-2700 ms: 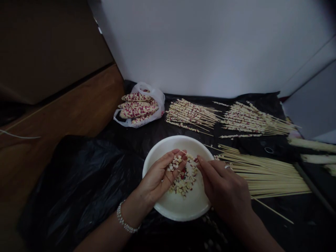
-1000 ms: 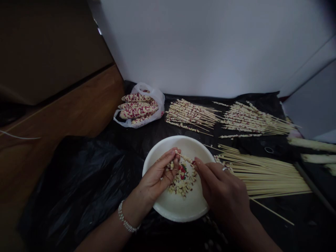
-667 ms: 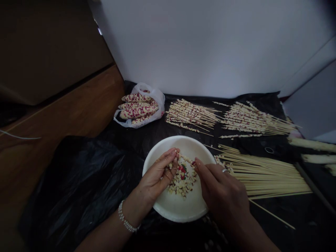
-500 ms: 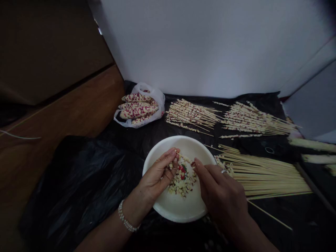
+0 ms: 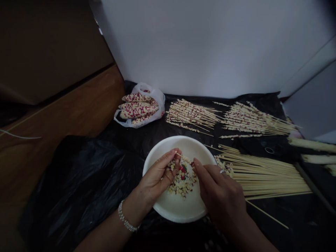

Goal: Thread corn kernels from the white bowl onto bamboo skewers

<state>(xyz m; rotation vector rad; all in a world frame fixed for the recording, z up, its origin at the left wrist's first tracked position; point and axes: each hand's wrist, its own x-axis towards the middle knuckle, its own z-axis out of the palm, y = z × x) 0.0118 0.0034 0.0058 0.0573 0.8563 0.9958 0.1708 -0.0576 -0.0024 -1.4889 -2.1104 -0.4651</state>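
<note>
Over a white bowl (image 5: pixel 181 213), my right hand (image 5: pixel 222 189) is closed on a thin bamboo skewer (image 5: pixel 179 154), whose bare end sticks out behind the hand toward the lower right. Several corn kernels (image 5: pixel 187 159) are threaded on the skewer between my hands. My left hand (image 5: pixel 157 173) pinches a pale corn kernel (image 5: pixel 176 152) at the skewer's tip with thumb and finger. More loose kernels sit in its curled fingers. Below, loose white and purple kernels (image 5: pixel 181 189) lie on the bowl's bottom, around a printed red and green pattern.
A plastic bag (image 5: pixel 160 99) with speckled corn cobs (image 5: pixel 139 112) lies behind the bowl. Two piles of kernel-filled skewers (image 5: pixel 191 113) are to its right. Bare skewers (image 5: pixel 270 175) lie right of the bowl, stripped cobs (image 5: pixel 317 158) farther right. Black plastic sheeting (image 5: pixel 91 182) covers the surface.
Both hands have barely moved. The held skewer has shifted slightly toward the upper left, and its rear end is a little closer to my right hand.
</note>
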